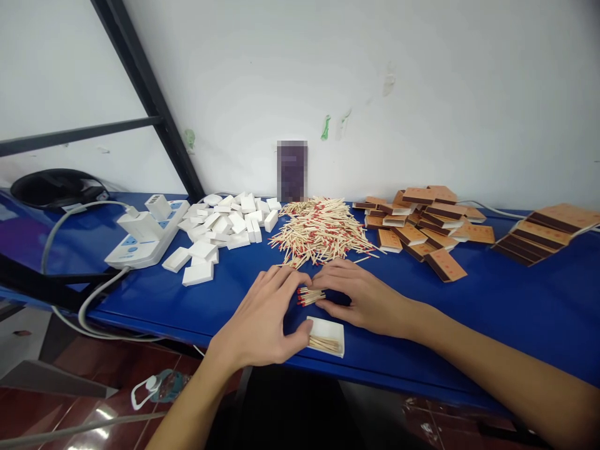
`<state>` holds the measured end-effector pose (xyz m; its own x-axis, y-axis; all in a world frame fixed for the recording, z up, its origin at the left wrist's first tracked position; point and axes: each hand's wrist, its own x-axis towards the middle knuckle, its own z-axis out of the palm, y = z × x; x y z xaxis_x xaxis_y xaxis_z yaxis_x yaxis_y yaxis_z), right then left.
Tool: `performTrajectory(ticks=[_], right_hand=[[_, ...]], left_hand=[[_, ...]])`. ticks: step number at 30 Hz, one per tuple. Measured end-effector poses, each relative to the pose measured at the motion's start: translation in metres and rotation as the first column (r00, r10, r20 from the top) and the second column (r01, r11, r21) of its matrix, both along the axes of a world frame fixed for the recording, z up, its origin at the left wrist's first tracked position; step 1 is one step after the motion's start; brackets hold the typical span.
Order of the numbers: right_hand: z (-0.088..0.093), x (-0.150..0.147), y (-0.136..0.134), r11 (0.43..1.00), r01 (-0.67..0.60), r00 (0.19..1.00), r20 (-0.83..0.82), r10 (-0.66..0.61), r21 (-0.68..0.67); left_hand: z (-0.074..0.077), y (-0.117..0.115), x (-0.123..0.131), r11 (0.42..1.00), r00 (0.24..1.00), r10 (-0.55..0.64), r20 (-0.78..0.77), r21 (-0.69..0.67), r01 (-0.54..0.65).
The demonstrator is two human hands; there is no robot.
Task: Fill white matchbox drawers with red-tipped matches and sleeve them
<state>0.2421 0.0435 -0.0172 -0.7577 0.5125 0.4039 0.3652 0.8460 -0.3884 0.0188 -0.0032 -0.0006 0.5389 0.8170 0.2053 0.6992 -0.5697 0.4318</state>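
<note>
My left hand (265, 315) and my right hand (359, 294) meet over a small bundle of red-tipped matches (309, 295) on the blue table (492, 300), fingers of both pinched around it. My left thumb rests beside a small white open tray (327, 335) with a few matches lying in it. Behind the hands lies a large loose pile of matches (321, 230). A heap of white inner trays (225, 226) lies to the left, and orange-brown matchbox sleeves (424, 225) are scattered to the right.
A white power strip (147, 232) with plugs and grey cables sits at the table's left. A second row of sleeves (546, 230) lies far right. A dark blurred object (291, 170) leans on the wall. A black metal frame (140, 87) crosses the upper left.
</note>
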Motion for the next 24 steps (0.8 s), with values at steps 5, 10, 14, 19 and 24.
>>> performTrajectory(ticks=[5,10,14,19,24], right_hand=[[0.0,-0.001,-0.001,1.0,0.028,0.999,0.022,-0.029,0.014],[0.001,0.001,-0.001,0.999,0.037,0.999,0.023,-0.037,0.017],[0.001,0.008,0.001,0.998,0.045,0.999,0.008,-0.046,0.048],[-0.004,0.009,0.006,0.994,0.08,0.996,0.021,-0.082,0.078],[-0.005,0.002,0.007,0.989,0.097,0.995,0.025,-0.101,0.108]], left_hand=[[0.001,0.001,0.001,0.999,0.999,-0.045,0.004,-0.007,0.045],[0.002,0.003,0.002,0.998,0.998,-0.065,0.025,0.017,0.065],[0.001,0.003,0.002,0.997,1.0,0.0,0.018,0.08,-0.002],[-0.003,0.006,0.003,0.985,0.995,0.082,-0.051,0.159,-0.073],[-0.009,0.012,0.0,0.983,0.992,0.105,-0.07,0.16,-0.092]])
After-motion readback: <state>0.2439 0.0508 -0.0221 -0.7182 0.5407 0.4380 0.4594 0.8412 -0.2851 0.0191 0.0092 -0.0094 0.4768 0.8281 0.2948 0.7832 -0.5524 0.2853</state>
